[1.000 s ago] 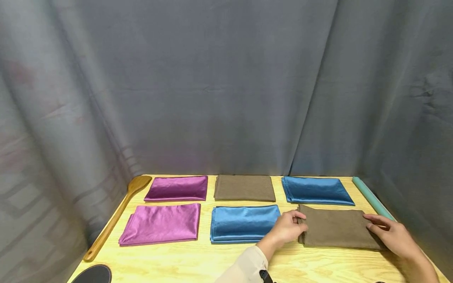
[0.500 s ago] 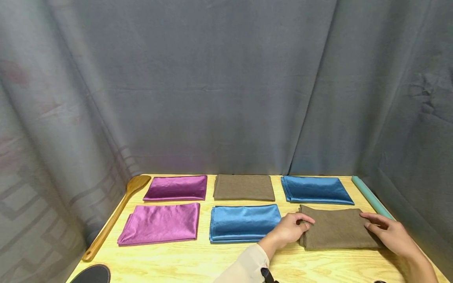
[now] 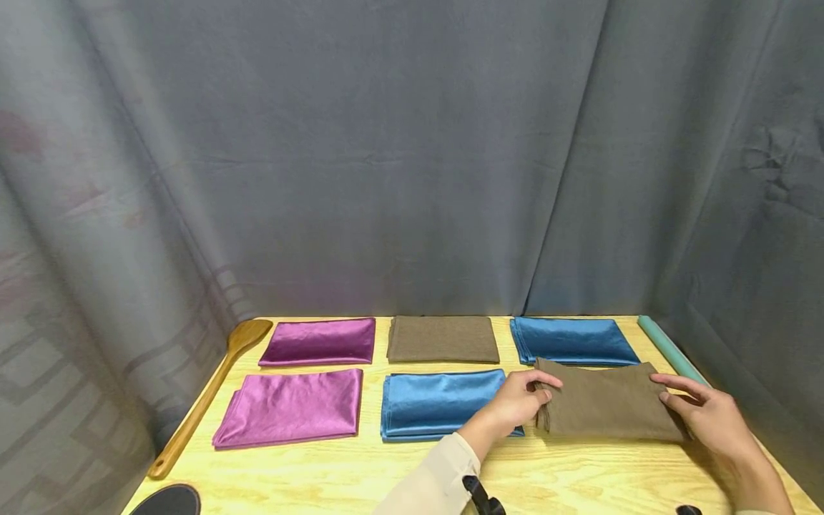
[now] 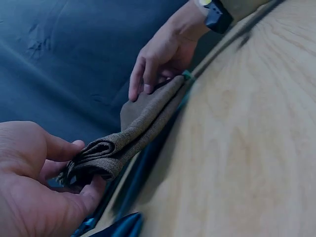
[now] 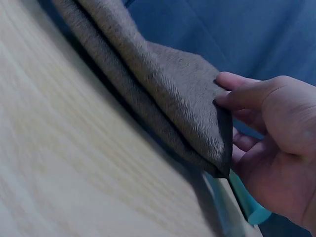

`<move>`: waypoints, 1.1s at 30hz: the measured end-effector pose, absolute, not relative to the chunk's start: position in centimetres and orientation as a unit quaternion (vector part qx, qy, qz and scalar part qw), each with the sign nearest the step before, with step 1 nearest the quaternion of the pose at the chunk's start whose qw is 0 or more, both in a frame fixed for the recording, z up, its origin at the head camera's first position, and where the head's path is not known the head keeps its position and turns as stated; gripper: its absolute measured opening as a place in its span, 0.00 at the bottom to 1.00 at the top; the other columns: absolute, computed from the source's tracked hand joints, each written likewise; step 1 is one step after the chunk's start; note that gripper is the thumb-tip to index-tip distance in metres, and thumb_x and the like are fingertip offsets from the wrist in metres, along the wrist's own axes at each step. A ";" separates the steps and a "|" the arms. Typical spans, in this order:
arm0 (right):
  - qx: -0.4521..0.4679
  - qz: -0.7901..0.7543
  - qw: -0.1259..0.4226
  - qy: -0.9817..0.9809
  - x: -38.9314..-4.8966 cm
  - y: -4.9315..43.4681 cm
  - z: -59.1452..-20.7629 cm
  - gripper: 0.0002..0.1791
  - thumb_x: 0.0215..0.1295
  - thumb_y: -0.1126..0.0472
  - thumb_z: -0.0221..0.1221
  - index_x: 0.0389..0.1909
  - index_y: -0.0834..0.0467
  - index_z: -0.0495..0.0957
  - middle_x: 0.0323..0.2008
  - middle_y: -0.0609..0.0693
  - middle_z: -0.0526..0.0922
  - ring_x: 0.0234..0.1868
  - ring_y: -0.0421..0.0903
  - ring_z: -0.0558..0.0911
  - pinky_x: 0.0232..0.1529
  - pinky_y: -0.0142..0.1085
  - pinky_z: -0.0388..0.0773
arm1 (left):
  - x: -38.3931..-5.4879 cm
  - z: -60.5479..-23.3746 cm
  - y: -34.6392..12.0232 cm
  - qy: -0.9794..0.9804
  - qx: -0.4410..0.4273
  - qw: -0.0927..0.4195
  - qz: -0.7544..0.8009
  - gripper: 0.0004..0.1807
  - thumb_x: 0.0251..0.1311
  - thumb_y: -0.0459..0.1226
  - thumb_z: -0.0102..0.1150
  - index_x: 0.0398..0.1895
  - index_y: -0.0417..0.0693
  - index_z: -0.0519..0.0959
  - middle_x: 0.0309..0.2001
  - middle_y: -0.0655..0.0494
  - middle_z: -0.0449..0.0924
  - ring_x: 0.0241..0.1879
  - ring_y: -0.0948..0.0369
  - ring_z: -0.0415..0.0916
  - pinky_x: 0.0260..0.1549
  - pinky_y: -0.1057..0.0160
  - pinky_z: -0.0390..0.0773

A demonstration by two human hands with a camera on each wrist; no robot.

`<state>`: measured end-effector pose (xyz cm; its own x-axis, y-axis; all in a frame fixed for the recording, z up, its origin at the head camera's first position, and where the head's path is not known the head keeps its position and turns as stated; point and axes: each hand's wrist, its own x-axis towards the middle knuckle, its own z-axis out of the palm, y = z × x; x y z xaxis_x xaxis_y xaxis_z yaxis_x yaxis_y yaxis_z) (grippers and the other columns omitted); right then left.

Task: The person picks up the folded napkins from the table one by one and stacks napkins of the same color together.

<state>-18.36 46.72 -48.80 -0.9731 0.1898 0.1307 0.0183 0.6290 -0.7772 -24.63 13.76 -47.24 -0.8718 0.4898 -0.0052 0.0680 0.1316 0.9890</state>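
A folded brown cloth point(image 3: 608, 400) hangs slightly above the wooden table, held at both ends. My left hand point(image 3: 511, 400) pinches its left end; in the left wrist view the stacked folds of the cloth point(image 4: 101, 150) lie between the thumb and fingers of that hand point(image 4: 34, 177). At the opposite end my right hand point(image 3: 711, 418) grips the edge, its thumb and fingers on either side of the cloth point(image 5: 163, 94) in the right wrist view. Left of it lies a folded shiny blue cloth point(image 3: 438, 400), partly covered by my left hand. Behind is another folded blue cloth point(image 3: 573, 337).
A second brown cloth point(image 3: 444, 340) and two purple cloths, one at the back point(image 3: 318, 342) and one in front point(image 3: 292, 408), lie folded. A wooden spoon point(image 3: 199, 404) lines the left edge, a teal rod point(image 3: 672, 350) the right. Grey curtains point(image 3: 386, 157) enclose the table point(image 3: 309, 479).
Both hands have lifted the front brown cloth off the table and moved it slightly away from me, so it now overlaps the lower edge of the back blue cloth in view.
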 end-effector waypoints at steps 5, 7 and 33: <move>-0.058 0.437 0.112 -0.891 -18.8 45.6 -47.8 0.26 0.74 0.47 0.61 0.68 0.53 0.78 0.45 0.08 0.71 0.44 0.08 0.69 0.37 0.16 0.73 | -25.5 -46.6 12.1 0.717 0.207 0.164 0.645 0.16 0.70 0.28 0.55 0.51 0.51 0.87 0.37 0.67 0.79 0.26 0.70 0.63 0.25 0.69 0.63; -0.054 0.440 0.115 -0.889 -19.2 44.9 -47.3 0.27 0.74 0.47 0.61 0.69 0.53 0.77 0.46 0.08 0.71 0.44 0.07 0.69 0.37 0.16 0.73 | -25.9 -46.5 11.4 0.710 0.214 0.162 0.651 0.17 0.70 0.27 0.54 0.53 0.50 0.87 0.34 0.67 0.76 0.19 0.67 0.56 0.19 0.68 0.58; 0.007 0.589 0.112 -0.800 -28.0 31.8 -44.2 0.26 0.74 0.57 0.61 0.69 0.62 0.74 0.49 0.21 0.76 0.46 0.21 0.79 0.45 0.20 0.79 | -32.5 -44.9 -2.3 0.735 0.172 0.039 0.654 0.17 0.68 0.28 0.58 0.59 0.40 0.84 0.60 0.41 0.82 0.50 0.63 0.74 0.46 0.70 0.74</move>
<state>-27.96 31.79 -44.22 -0.9749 0.1198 0.1878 -0.1438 0.3055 -0.9413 -32.50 -2.25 -44.88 -0.9380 0.3032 0.1680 0.2020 0.0844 0.9757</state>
